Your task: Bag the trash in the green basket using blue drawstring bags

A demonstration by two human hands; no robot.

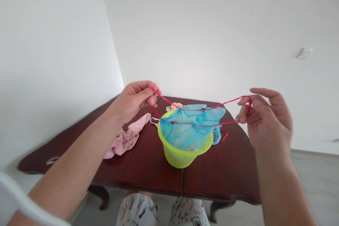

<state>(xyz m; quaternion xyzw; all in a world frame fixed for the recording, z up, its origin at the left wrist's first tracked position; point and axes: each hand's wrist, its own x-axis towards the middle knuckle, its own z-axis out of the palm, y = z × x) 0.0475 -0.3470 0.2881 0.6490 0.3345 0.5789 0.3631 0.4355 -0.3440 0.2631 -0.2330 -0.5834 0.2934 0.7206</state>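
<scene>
A blue see-through drawstring bag (189, 136) hangs partly inside a yellow-green plastic basket (180, 159), its top spread above the rim. Red drawstring cord (227, 101) runs along both edges of its mouth and out at each side. My left hand (141, 95) pinches the cord loop on the left, fingers closed. On the right, the other loop is hooked round the fingers of my right hand (267, 113), which curl on it with one finger raised. Both loops look stretched between my hands. What lies in the bag's bottom cannot be made out.
A dark red-brown wooden table (150, 173) stands against white walls. Pink cloth (124, 143) lies left of the basket. Behind the basket is an orange and white item (176, 106), and to its right more blue material (216, 135) with red cord. A wall switch (305, 53) is at right.
</scene>
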